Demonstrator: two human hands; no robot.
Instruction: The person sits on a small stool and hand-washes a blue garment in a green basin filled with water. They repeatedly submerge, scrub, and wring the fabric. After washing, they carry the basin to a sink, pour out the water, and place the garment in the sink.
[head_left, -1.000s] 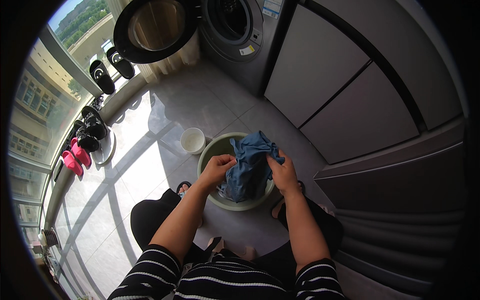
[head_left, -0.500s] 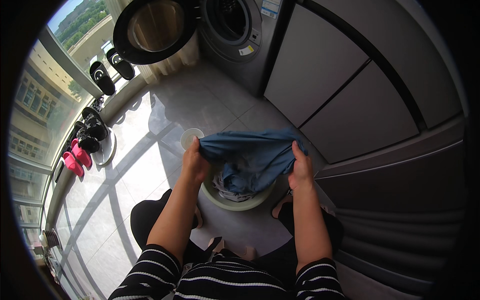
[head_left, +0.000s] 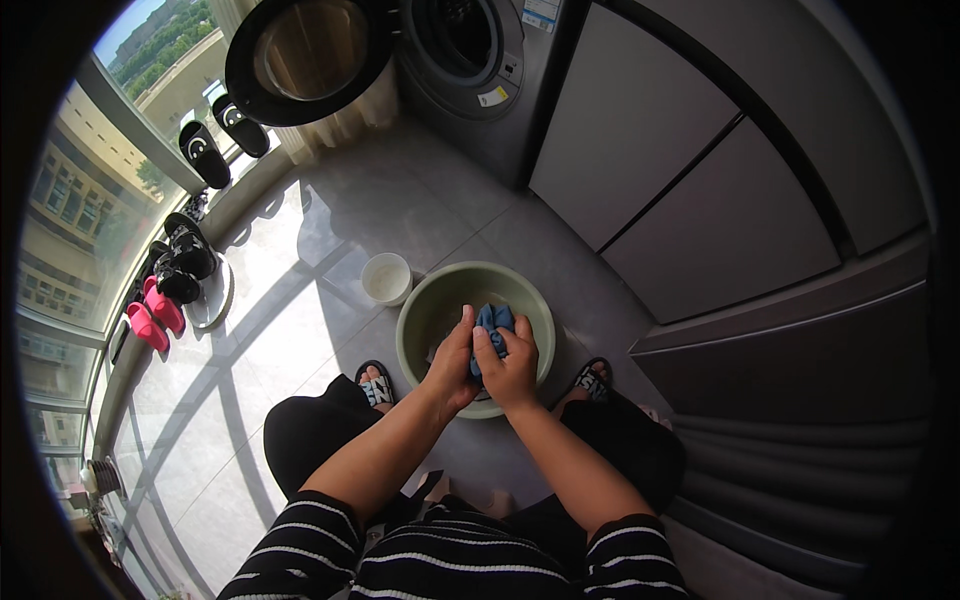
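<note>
A: We see the blue cloth (head_left: 494, 322) bunched over the green basin (head_left: 425, 310); both grips clamp it.

B: Left hand (head_left: 452, 362) at nine o'clock, right hand (head_left: 513, 365) at three; neither is nearer; long axis indiscernible.

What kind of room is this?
Likely a home laundry balcony: a front-loading washer with its door open, a green basin on the tiled floor, and shoes by tall windows.

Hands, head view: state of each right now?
Left hand: closed on the blue cloth over the green basin.
Right hand: closed on the same blue cloth.
</note>
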